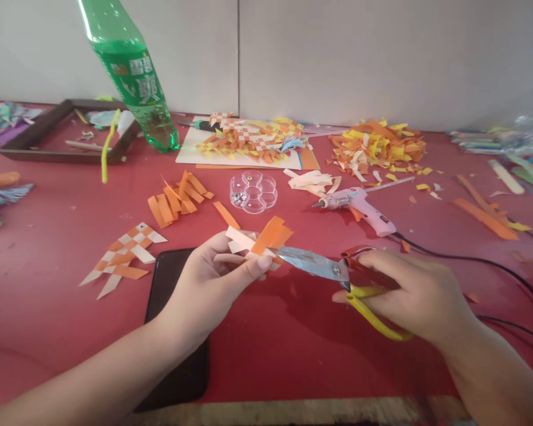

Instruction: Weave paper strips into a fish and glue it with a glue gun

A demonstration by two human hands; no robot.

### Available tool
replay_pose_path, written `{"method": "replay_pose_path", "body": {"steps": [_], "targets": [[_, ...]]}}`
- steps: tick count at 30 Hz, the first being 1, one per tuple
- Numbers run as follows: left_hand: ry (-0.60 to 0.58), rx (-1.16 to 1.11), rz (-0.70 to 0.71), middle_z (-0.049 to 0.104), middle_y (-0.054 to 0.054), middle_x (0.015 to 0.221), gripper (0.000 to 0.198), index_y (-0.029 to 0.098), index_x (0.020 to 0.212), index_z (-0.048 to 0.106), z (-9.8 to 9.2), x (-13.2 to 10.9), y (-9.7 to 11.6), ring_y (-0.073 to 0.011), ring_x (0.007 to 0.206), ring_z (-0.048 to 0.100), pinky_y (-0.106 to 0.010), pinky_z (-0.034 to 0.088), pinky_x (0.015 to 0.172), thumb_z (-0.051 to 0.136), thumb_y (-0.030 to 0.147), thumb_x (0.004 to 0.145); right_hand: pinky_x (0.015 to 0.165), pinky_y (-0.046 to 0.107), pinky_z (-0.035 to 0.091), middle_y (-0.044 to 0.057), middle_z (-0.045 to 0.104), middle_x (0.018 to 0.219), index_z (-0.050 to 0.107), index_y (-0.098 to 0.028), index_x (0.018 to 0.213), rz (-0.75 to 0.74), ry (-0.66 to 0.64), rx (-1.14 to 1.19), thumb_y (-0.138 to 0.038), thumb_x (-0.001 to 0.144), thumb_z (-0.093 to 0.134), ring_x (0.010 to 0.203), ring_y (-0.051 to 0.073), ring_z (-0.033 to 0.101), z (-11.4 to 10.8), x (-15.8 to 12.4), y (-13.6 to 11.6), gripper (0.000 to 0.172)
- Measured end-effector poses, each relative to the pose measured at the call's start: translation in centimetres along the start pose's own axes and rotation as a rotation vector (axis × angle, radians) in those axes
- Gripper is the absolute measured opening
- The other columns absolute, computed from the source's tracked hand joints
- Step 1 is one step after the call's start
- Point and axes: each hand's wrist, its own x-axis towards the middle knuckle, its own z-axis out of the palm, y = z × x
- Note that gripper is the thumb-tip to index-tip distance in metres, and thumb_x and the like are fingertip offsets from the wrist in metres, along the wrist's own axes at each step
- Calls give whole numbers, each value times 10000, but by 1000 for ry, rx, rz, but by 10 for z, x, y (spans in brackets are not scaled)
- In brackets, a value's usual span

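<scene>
My left hand [217,278] pinches a small woven piece of orange and white paper strips [260,239] above the red table. My right hand [415,293] grips scissors [324,266] with yellow handles, and their blades reach the strips' right edge. A finished woven orange-and-white paper fish [124,254] lies on the table to the left of my left hand. Loose orange strips [177,198] lie beyond it.
A dark phone [173,331] lies under my left forearm. A pink glue gun [362,207] with a black cord, a clear flower-shaped box [253,191], a green bottle [131,71], a wooden frame [39,139] and heaps of paper scraps [377,148] sit farther back.
</scene>
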Motion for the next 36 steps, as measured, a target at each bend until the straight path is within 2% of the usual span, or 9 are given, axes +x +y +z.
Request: {"method": "replay_pose_path", "body": {"steps": [11,15,23,28,31,36], "targets": [[0,-40,-26,777,27,704,205,180,716,617,-1,0,0,-51,684,693,-117,513,734,812,237,745,475,248,404,7,613,538,594,-171,745,-7,-4,33,-728,860,419,429,122,570,1,0,0,595],[44,-51,-30,745,43,633,226,175,694,622,-1,-1,0,-55,650,693,-106,521,691,837,244,710,468,242,407,8,609,536,600,-168,753,27,1,35,-736,853,423,430,119,572,2,-1,2,603],[106,-72,-21,747,25,676,200,164,717,653,1,1,1,-85,623,701,-148,583,631,838,242,705,454,267,386,5,603,540,561,-217,711,233,-157,53,-771,778,507,437,147,550,11,-11,6,560],[105,-91,-16,762,5,744,231,182,843,633,-1,0,2,-111,654,711,-189,593,626,825,220,721,491,321,375,50,652,666,514,-251,734,286,-308,31,-645,773,585,551,236,606,13,-13,6,402],[96,-108,8,745,23,782,195,192,864,628,-1,0,3,-116,702,708,-212,592,656,791,216,760,520,338,390,55,644,694,501,-255,770,312,-333,68,-612,764,603,591,257,607,9,-12,4,371],[95,-147,28,704,45,740,146,190,806,621,0,3,3,-109,783,702,-192,551,735,765,212,785,539,341,403,46,625,674,514,-255,775,456,-349,51,-647,756,587,587,247,598,8,-7,13,399]]}}
